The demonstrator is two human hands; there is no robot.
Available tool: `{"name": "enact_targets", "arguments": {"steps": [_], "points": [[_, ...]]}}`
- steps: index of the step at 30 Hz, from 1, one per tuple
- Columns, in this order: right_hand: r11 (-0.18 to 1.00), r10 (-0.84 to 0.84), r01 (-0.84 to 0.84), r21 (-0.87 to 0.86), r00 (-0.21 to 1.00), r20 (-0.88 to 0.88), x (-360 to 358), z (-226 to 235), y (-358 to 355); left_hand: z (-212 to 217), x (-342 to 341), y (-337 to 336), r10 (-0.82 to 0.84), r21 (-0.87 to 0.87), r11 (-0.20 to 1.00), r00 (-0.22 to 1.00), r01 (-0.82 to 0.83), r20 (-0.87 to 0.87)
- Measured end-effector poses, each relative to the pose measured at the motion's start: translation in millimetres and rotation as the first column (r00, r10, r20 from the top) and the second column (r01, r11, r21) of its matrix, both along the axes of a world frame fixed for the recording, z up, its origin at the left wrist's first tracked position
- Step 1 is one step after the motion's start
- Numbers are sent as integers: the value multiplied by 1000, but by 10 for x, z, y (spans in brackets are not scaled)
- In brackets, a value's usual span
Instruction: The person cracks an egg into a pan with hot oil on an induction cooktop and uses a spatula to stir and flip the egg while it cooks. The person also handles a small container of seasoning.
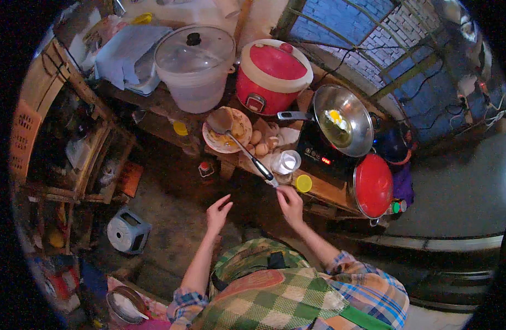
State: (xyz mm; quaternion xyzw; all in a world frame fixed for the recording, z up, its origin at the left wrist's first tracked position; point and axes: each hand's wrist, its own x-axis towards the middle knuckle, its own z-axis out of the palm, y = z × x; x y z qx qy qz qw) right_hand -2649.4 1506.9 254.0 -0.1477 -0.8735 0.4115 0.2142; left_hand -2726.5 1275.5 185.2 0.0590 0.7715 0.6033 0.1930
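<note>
Worktop [330,190] carries red cooker [272,74], pan [343,120] with egg [335,117], plate [226,132]. Spatula [239,140] rests on plate; right hand [290,202] seemingly pinching handle end. Left hand [218,213] open, empty, midair.

spatula [239,144]: metal blade with a long thin shaft and black handle, lying slantwise; blade rests on the plate at upper centre of the frame, handle end points down-right to the counter edge.
handle end: touched by the fingertips of the right hand [290,202].
plate [217,144]: round, pale with a reddish rim, smeared yellow, flat on the counter at centre frame.
</note>
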Motion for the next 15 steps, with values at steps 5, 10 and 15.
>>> {"name": "enact_targets", "arguments": {"steps": [5,10,15], "points": [[993,-86,76,91,990,110,599,-524,215,-510,-316,773,61,177,980,985,-89,162],[950,-42,-3,312,990,138,237,-753,493,-495,-539,1295,221,-32,975,975,-220,17],[949,-61,-12,315,973,222,29,-1137,704,-595,-597,1568,321,-215,904,920,-368,-224]]}}
